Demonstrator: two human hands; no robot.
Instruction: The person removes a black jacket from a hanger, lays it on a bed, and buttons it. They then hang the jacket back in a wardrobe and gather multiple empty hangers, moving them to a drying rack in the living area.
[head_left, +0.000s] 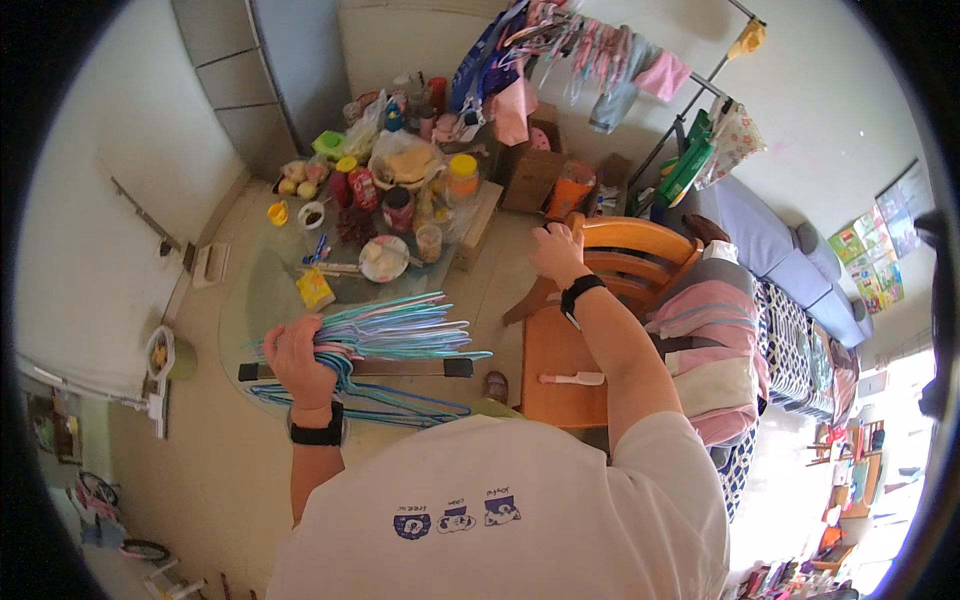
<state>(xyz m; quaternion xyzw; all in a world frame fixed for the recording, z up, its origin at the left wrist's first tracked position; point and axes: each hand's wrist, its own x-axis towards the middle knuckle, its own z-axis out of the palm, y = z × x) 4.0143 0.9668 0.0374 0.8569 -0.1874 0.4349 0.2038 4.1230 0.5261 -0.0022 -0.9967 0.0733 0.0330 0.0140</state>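
Note:
My left hand (300, 360) is closed round a thick bundle of clothes hangers (405, 328), mostly teal, blue and pale lilac. More blue hangers (395, 402) hang below that fist, over the near edge of the glass table. To the right, my right hand (557, 250) is closed on the top corner of the wooden chair's backrest (625, 235). A pink and white comb or brush (578, 379) lies on the chair's orange-brown seat (550, 335).
Food, jars and a white plate (384, 258) crowd the glass table (265, 295). A clothes rack (705, 82) with hung clothes stands behind. Folded clothes (710, 345) are piled right of the chair, near a grey-blue sofa (770, 240). A bin (178, 355) stands left.

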